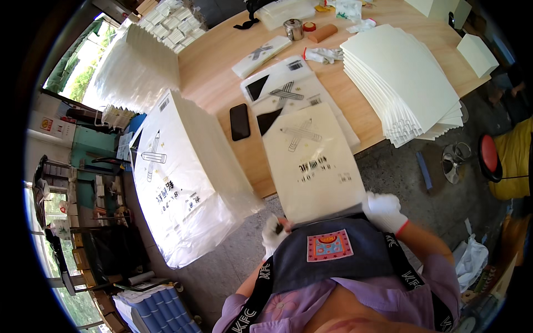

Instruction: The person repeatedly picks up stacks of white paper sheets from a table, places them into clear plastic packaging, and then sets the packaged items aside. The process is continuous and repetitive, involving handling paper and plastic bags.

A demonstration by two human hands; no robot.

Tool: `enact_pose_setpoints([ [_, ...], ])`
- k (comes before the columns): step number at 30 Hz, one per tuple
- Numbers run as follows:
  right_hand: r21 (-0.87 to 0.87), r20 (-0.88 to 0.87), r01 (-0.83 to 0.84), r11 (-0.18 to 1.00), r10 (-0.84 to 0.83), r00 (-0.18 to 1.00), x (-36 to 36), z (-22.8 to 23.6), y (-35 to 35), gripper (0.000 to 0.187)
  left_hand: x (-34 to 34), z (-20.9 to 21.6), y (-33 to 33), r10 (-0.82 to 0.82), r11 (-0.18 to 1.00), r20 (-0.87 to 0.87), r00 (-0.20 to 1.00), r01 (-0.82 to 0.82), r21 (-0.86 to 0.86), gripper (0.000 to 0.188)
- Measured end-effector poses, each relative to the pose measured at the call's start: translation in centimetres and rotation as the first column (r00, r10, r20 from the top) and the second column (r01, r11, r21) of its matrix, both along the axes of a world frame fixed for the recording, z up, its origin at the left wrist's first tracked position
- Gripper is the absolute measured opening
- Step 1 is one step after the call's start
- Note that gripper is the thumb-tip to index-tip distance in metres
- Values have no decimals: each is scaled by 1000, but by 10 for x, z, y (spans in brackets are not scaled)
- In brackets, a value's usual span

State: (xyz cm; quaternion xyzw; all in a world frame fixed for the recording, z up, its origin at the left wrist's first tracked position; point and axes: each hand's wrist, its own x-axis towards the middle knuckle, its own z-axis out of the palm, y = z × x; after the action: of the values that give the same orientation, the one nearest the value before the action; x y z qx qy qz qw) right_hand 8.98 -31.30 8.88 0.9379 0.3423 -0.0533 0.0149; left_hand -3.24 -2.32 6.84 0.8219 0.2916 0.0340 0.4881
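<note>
At the table's [205, 66] near edge, 1 bagged packet [311, 177] overhangs, partly atop another packet [308, 80]; the left hand [274, 236], curled, is at its near left corner, the right hand [383, 211] at its near right; I cannot tell whether either grips; a loose hold could drop it; a bump could spill the left bagged stack [177, 188].

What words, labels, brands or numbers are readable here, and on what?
I won't copy wording, so by place:
Black straps: large white letters, legible.
Near pale packet: bold black characters, smaller lines below; barcode digits too small.
Left packet stack: bold black characters; barcode digits too small.
Apron patch: too small to read.
Wall notice: too small to read.
</note>
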Motion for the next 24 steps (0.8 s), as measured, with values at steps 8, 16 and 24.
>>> enact_pose_setpoints([
  [8,196,-15,-198,961,204,979,18,-10,10,20,47,-2,5,-232,971,234,944,240,-6,15],
  [16,-104,-442,10,995,-55,895,19,-36,-27,22,-9,-63,30,-296,949,-72,952,302,93,16],
  [24,431,-896,822,373,71,438,81,-138,5,35,67,-110,20,30,973,90,996,-8,-229,28],
])
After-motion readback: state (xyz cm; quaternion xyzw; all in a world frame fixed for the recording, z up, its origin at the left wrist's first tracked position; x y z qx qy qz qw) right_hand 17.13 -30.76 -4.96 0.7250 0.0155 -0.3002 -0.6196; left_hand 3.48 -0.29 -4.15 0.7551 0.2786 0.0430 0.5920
